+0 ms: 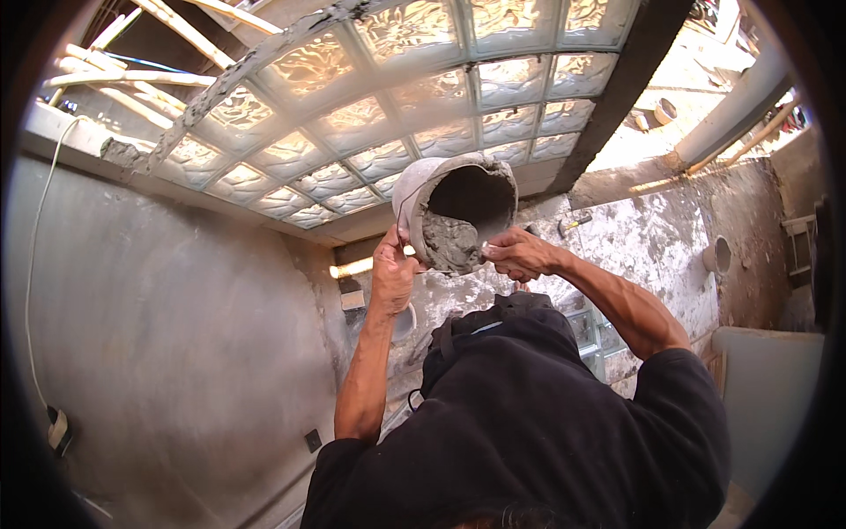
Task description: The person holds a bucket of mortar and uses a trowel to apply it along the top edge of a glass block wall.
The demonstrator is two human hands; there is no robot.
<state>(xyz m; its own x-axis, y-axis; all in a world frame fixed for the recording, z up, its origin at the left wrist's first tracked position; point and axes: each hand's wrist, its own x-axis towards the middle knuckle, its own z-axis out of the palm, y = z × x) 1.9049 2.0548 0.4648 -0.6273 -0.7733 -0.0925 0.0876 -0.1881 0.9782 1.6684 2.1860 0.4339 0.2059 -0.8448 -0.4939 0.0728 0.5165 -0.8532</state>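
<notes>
Clearly heavy, mortar-slick bucket [454, 207]: left hand [392, 269] grips its side, right hand [515, 256] clamps the rim, best hold there.

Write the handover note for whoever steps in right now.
Own hands: neither is in view.
Things: below, a co-worker in a black shirt holds a bucket up, one hand at the rim on the picture's left, the other hand at the right. The bucket's mouth tips toward the camera, with grey mortar inside.
Done: the glass-block wall behind stands, with grey joints.
Left: the bucket is not yet taken from the co-worker, and the mortar is unused.
</notes>
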